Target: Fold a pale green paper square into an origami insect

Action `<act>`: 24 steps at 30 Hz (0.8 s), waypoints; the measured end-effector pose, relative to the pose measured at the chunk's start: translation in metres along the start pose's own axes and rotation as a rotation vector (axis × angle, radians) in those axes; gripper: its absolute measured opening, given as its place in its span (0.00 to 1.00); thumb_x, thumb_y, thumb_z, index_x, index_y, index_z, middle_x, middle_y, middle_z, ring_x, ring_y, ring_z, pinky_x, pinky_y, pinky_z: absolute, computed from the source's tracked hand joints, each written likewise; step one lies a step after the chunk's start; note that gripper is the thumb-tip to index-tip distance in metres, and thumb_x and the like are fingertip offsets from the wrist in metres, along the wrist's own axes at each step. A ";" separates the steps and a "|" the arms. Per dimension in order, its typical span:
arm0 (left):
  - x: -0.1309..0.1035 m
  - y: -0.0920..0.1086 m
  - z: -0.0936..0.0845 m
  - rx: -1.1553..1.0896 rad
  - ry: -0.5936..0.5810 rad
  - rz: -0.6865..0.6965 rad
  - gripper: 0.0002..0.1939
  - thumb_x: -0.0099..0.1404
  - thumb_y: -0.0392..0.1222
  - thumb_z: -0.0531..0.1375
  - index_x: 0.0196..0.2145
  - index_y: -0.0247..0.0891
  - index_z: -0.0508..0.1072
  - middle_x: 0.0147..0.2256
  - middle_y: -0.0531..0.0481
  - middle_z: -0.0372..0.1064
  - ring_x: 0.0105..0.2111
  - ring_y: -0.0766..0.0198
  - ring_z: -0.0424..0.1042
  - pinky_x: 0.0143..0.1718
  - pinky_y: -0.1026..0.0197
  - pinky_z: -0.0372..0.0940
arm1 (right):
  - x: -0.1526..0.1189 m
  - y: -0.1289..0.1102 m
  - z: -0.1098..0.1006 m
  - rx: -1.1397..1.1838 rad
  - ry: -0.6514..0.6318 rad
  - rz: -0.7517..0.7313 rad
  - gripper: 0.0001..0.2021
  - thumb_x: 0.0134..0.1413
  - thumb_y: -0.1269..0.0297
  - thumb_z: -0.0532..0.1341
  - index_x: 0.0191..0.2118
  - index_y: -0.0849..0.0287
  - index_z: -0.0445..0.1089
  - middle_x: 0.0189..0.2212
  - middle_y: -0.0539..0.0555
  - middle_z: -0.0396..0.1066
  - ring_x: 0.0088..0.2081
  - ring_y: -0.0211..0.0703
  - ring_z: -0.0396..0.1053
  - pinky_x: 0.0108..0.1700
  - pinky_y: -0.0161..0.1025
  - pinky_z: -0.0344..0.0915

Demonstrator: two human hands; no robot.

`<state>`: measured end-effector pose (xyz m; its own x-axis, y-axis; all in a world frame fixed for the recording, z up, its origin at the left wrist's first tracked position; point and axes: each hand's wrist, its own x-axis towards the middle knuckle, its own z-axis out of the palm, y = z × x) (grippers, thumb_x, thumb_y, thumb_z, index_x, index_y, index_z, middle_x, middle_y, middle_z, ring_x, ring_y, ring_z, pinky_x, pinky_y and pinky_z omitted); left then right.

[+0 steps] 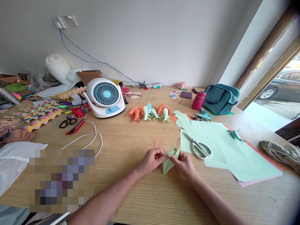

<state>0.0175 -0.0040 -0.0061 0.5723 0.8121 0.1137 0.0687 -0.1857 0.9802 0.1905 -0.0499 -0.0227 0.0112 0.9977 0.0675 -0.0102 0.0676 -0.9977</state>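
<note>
A folded piece of light green paper (pixel 170 163), with pointed flaps at its top and one point at its bottom, is held just above the wooden table between both hands. My left hand (pixel 154 160) pinches its upper left edge between thumb and fingers. On the other side, my right hand (pixel 184 162) grips the right edge, its thumb lying across the front. The fingertips of the two hands almost meet. White-handled scissors (pixel 201 150) lie to the right on large pale green sheets (pixel 243 159). Behind the hands stands a row of folded orange, green and blue paper figures (pixel 146 113).
A white fan (pixel 105 98) stands at the back left, near black scissors (pixel 67 122), a red-handled cutter (pixel 75 127) and a white cable (pixel 101 143). A pink flask (pixel 198 100) and teal bag (pixel 219 99) are back right. Another person's hand (pixel 21 136) is far left.
</note>
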 end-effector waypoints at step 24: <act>0.000 0.009 -0.013 0.101 -0.053 0.031 0.16 0.66 0.49 0.56 0.26 0.35 0.65 0.24 0.56 0.58 0.26 0.69 0.56 0.29 0.66 0.54 | -0.002 -0.012 -0.005 0.047 -0.038 0.056 0.25 0.53 0.41 0.63 0.24 0.59 0.63 0.21 0.47 0.60 0.25 0.35 0.56 0.28 0.35 0.57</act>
<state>0.0077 0.0010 0.0048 0.6176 0.7752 0.1328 0.1301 -0.2673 0.9548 0.1952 -0.0523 -0.0111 -0.0285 0.9995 0.0132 -0.0568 0.0116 -0.9983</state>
